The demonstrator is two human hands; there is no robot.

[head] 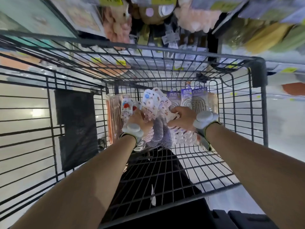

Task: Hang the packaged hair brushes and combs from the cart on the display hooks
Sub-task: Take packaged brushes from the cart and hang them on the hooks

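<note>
In wire cart (257, 113): right hand (182, 119) curled round pink-white pack (172, 116), left hand (140, 119) grip unreadable, purple-carded brushes (196, 100) just beyond right knuckles.

**Both hands deep in the wire cart**

A heap of packaged brushes (153, 103) fills the cart's (257, 63) far end; the right hand (181, 119) curls its fingers round one pack; the left hand (139, 119) sinks among white cards, grip hidden; blurred plush toys (118, 27) hang above.
</note>
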